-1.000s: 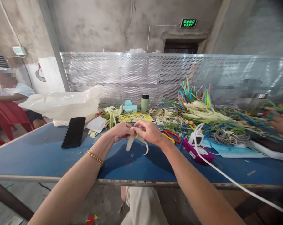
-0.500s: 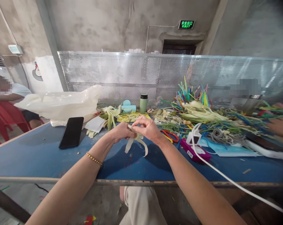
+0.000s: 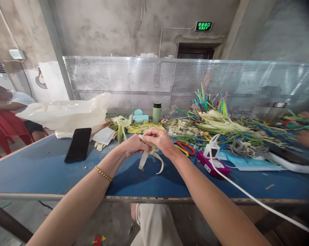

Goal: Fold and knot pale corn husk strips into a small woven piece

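Observation:
Both of my hands meet above the blue table point(image 3: 36, 171), pinching a pale cream leaf strip point(image 3: 154, 159). My left hand point(image 3: 132, 144), with a gold bead bracelet on its wrist, grips the strip from the left. My right hand point(image 3: 158, 139) pinches it from the right, fingers curled over the top. Two loose ends of the strip hang down and curl toward the tabletop.
A black phone point(image 3: 78, 144) lies left of my hands, by a white plastic bag point(image 3: 67, 114). To the right are red scissors point(image 3: 186, 147), a magenta device point(image 3: 213, 164) with a white cable point(image 3: 249, 195), and a heap of husks and coloured strips point(image 3: 221, 124). Another person's hand point(image 3: 308, 138) shows at the right edge; a person sits at far left.
My hands have shifted slightly and worked the strip; its hanging ends now curl lower and further right. The view moved a little.

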The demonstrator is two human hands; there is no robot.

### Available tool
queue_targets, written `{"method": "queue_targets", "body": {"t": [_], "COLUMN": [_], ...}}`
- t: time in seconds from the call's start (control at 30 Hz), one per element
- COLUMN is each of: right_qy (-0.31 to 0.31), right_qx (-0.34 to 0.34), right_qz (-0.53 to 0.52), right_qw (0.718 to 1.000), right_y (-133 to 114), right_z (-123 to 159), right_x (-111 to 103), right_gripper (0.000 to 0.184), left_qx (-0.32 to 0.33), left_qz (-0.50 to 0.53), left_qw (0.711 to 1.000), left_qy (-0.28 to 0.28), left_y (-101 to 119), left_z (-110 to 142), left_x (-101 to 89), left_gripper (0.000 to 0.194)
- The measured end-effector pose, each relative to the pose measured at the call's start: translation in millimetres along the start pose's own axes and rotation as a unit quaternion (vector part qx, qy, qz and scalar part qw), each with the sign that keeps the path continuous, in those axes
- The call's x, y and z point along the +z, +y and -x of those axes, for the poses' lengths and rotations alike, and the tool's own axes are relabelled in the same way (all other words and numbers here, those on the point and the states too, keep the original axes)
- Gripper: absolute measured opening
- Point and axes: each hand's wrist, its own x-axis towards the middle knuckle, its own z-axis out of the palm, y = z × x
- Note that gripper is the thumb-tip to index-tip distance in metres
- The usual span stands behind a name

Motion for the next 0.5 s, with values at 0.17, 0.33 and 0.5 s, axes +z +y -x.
{"method": "queue_targets", "body": {"t": [0.17,0.33,0.5], "right_qy": [-0.002,0.036,0.039], "right_qx": [-0.001,0.007,0.063], "right_qz": [-0.042,-0.058,-0.019], "right_qw": [0.999,0.998,0.997], "right_y": [-2.7,-5.1,-1.4], "right_z": [1.1,-0.7,-4.0], "right_x": [6.0,8.3,-1.3], "right_gripper": [0.013,0.016,0.026], "left_qx": [0.011,-0.01,-0.023], "left_qz": [-0.015,-0.037,-0.038], "left_qw": [0.999,0.996,0.998], "left_qy": [-0.044,-0.075,-0.046], "left_y": [-6.0,-11.2,-3.0], "left_z": [-2.3,-2.1,1.4], "left_x": [7.9,11.9,6.8], "left_gripper": [0.018,0.017,0.012]}}
